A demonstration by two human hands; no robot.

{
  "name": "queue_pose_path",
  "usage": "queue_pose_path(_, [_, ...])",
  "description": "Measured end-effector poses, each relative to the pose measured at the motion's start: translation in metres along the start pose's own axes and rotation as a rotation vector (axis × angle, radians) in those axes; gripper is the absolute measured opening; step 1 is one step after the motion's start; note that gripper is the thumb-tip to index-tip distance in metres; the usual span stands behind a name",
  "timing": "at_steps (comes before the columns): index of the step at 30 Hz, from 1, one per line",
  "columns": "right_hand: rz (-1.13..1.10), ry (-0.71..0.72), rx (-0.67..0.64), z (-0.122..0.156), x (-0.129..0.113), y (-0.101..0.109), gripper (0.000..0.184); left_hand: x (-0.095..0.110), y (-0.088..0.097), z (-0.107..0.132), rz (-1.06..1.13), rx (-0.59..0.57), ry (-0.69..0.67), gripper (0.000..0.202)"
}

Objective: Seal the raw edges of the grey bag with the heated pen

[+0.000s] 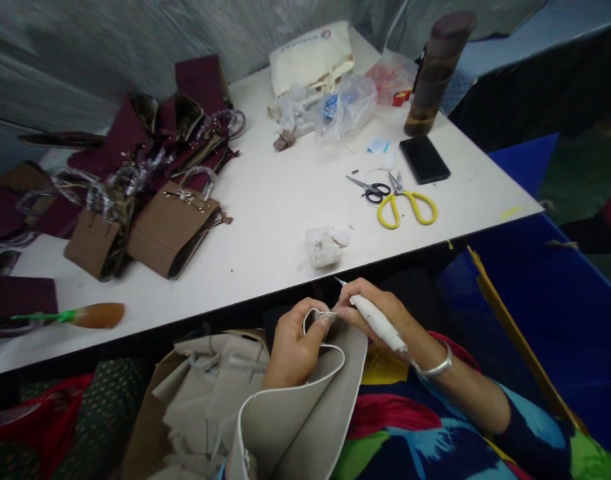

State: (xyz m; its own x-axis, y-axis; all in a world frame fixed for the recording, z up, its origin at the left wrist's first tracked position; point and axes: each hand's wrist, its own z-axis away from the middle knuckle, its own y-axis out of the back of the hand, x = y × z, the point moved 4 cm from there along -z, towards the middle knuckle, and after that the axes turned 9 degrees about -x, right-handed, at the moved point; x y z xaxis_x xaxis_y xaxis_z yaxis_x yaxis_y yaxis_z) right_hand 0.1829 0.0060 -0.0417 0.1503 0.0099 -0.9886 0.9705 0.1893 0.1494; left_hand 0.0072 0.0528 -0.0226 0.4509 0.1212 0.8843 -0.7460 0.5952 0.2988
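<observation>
My left hand [294,347] is closed, pinching the top edge of a beige leather piece [305,413] that curls over my lap. My right hand [380,313] is closed on a white pen-shaped tool [378,322], its thin tip up near the table edge. Both hands meet at a small metal fitting [325,315] on the leather's edge. A silver bangle [435,367] sits on my right wrist. More beige leather pieces [205,393] lie in a box below my left hand.
The white table [275,200] carries brown and maroon handbags [165,227] at left, yellow scissors [408,203], small black scissors [370,190], a phone [424,159], a dark bottle [438,73], plastic bags [345,107], a white wad [325,245] and an orange-handled tool [88,315]. A blue bin [550,313] stands at right.
</observation>
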Motion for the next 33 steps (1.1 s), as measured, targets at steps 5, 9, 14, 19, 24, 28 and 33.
queue_pose_path(5, [0.041, 0.011, -0.044, 0.013, -0.007, -0.012, 0.018, 0.007, -0.005, 0.011, -0.123, 0.047, -0.052, 0.011])
queue_pose_path(9, [-0.015, 0.009, 0.013, 0.022, -0.008, -0.014, 0.023, 0.013, -0.005, 0.017, -0.115, 0.069, -0.067, 0.016])
queue_pose_path(14, [-0.162, 0.014, 0.068, 0.028, -0.010, -0.015, 0.022, 0.021, -0.008, 0.022, -0.125, 0.038, -0.094, 0.012])
queue_pose_path(19, [-0.146, 0.007, 0.102, 0.032, -0.014, -0.015, 0.021, 0.022, -0.010, 0.025, -0.119, 0.030, -0.110, 0.012])
queue_pose_path(24, [-0.086, -0.013, 0.125, 0.034, -0.022, -0.015, 0.018, 0.021, -0.011, 0.026, -0.152, 0.027, -0.137, 0.009])
queue_pose_path(28, [-0.068, -0.037, 0.127, 0.033, -0.026, -0.014, 0.018, 0.021, -0.013, 0.026, -0.159, 0.018, -0.162, 0.009])
queue_pose_path(33, [0.011, -0.038, 0.149, 0.031, -0.026, -0.013, 0.015, 0.021, -0.014, 0.027, -0.142, 0.023, -0.163, 0.007])
